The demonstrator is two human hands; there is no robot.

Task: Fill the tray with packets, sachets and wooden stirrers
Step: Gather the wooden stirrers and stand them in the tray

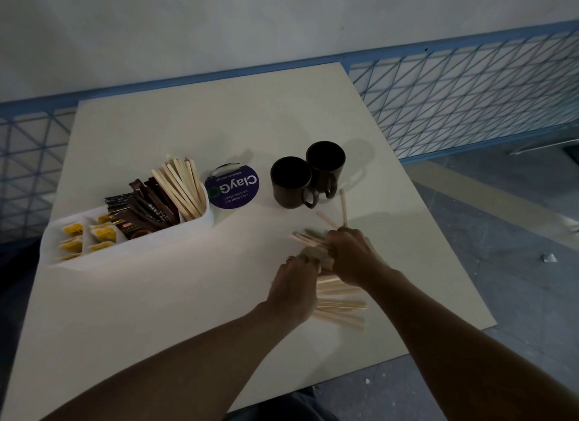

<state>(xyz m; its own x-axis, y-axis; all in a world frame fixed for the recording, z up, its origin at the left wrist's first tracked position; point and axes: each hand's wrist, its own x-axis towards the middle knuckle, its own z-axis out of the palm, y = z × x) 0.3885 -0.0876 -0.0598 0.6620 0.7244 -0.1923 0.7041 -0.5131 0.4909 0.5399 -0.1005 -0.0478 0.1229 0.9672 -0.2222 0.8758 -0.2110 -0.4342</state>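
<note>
One white plastic tray and two dark mugs are counted. Pale wooden stirrers are gripped by the right hand; the left hand is curled beside them, its hold unclear.

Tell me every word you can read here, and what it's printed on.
"ClayGo": round purple sign, upside down.
"Clean as you go": same sign.
"Let's keep our pantries clean": same sign.
"CAFE": brown sachet in the tray, rest hidden.
Yellow packets: print too small to read.

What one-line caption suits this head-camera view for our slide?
Left hand and right hand gather loose wooden stirrers on the table near a part-filled white tray.
</note>
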